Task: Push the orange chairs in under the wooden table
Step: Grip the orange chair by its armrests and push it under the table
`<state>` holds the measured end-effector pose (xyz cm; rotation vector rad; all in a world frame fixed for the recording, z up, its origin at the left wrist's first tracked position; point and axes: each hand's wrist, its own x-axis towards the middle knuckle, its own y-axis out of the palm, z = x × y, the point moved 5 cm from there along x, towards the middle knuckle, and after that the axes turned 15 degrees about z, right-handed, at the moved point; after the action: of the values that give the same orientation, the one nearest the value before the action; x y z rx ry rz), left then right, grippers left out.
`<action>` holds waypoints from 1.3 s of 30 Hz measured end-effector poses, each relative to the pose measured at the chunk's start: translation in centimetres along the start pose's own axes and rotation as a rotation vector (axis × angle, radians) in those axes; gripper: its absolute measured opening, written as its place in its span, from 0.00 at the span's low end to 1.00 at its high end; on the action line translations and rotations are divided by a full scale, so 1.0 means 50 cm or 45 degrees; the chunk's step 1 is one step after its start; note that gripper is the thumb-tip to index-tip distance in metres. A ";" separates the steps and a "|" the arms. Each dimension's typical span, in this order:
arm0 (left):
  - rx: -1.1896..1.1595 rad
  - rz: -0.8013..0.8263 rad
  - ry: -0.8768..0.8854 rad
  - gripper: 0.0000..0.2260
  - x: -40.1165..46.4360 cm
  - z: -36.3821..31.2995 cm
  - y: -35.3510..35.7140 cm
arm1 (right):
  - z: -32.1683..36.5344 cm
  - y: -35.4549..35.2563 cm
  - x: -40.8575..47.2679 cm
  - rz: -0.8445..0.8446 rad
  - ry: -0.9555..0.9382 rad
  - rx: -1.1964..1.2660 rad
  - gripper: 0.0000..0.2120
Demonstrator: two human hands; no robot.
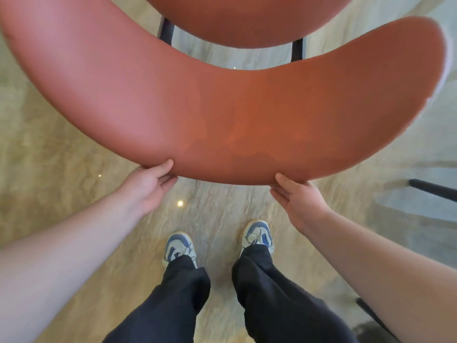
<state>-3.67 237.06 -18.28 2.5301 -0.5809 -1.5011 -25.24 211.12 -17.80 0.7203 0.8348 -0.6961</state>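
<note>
**Both hands on the chair back, table out of sight**

Head view: your left hand [150, 186] and right hand [296, 196] each grip the near edge of the orange chair's backrest [235, 115], thumbs on top and fingers tucked underneath. The backrest curves away ahead of your knuckles, and the seat [237, 18] lies beyond it. The wooden table does not show here, so you cannot judge the gap to it.

Two black legs [296, 49] show between backrest and seat; another dark leg [432, 189] juts in beside your right wrist, seemingly from a neighbouring chair. Push unevenly and the chair may swing and clip it. Your shoes [257, 235] stand just below your hands on the glossy floor [61, 181], where the legs could skid or catch.
</note>
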 end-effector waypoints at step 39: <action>0.045 -0.053 0.045 0.24 -0.163 -0.839 0.463 | 0.861 0.388 -0.202 -0.335 -0.012 -0.071 0.15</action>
<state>23.37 216.04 16.23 2.6055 -0.5582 -1.4696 2.09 190.89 16.45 0.5611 0.9464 -0.9070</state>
